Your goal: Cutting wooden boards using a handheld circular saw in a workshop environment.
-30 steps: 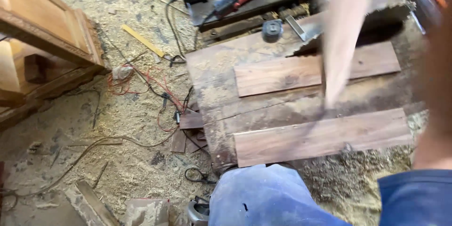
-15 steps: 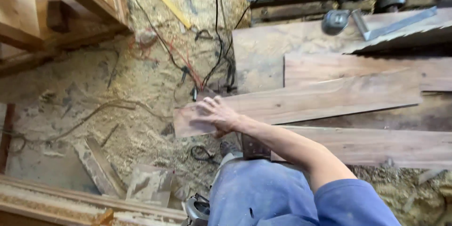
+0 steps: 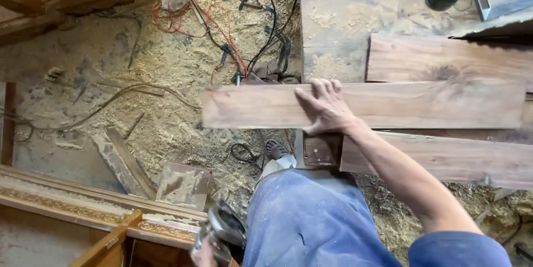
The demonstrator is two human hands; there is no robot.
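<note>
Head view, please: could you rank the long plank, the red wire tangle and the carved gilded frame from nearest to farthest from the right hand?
1. Long plank: directly under the right hand, which is pressed on it.
2. Red wire tangle: on the sawdust floor, up and to the left.
3. Carved gilded frame: bottom-left corner.

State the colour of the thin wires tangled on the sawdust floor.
The thin tangled wires are red, clearest in the head view.
</note>
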